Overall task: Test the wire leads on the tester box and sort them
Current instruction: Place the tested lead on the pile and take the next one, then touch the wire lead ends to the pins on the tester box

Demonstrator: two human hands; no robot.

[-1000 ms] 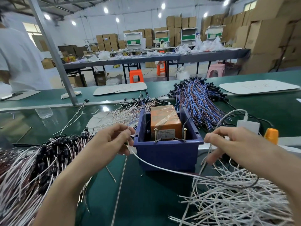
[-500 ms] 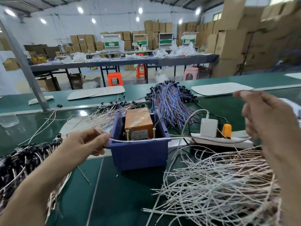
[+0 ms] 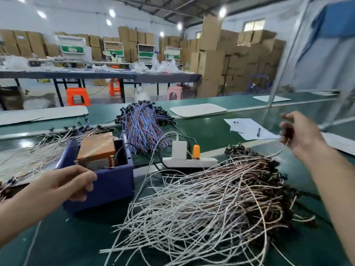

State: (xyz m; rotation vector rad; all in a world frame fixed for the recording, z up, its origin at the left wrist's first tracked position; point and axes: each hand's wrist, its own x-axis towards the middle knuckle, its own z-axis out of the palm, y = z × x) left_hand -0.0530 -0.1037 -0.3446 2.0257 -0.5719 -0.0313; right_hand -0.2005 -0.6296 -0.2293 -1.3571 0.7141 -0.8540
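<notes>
The right hand (image 3: 301, 137) was raised, its fingers curled round the dark connector end of a wire lead (image 3: 285, 144). The free length of the lead trailed down from the fingers toward the person's left, so its long axis ran from the hand toward the heap of leads (image 3: 201, 208). That heap lay below the hand, spreading from it toward the person. The motion blur did not allow the far tip of the lead to be traced.

The left hand (image 3: 76, 181) was held low, thumb closed against the curled fingers. Whether a strand lay between them could not be determined. Its fingertips stood just in front of the near wall of the blue bin (image 3: 113, 181). The tester box (image 3: 98, 144) sat inside the bin, directly beyond the left hand, with two brass posts (image 3: 111, 160) at its near edge.

The tester lay well apart from the right hand, across the power strip (image 3: 190, 161) and on the left-hand side. The left hand was clearly the nearer to the posts. Judgement: the held lead was on the sorting side, not at the posts, and placement onto the heap appeared to be the step in hand.
</notes>
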